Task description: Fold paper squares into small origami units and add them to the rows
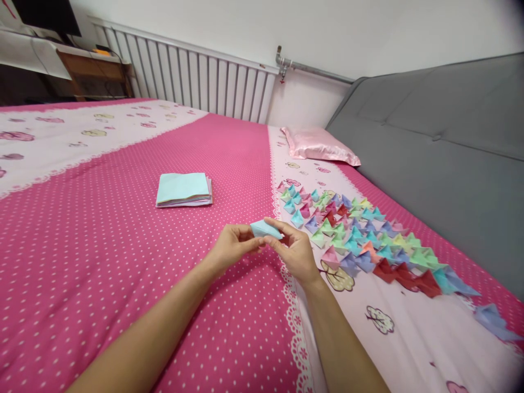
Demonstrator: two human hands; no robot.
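A small folded piece of light blue paper (265,229) is held above the bed between both of my hands. My left hand (234,244) pinches its left end, fingers closed. At the right end, the thumb and fingers of my right hand (295,248) grip it too. Rows of folded paper boats (352,232) in blue, green, pink, red and other colours sit on the bedspread to the right of my hands. Farther off, to the left, lies a stack of coloured paper sheets (183,188) with a light blue one on top.
The pink polka-dot bedspread (114,240) spreads under everything. A pink satin pillow (319,144) rests by the grey headboard (434,131). Behind the bed are a white radiator (188,68) and a pipe (315,71). A desk (94,71) with a dark monitor (49,19) stands at far left.
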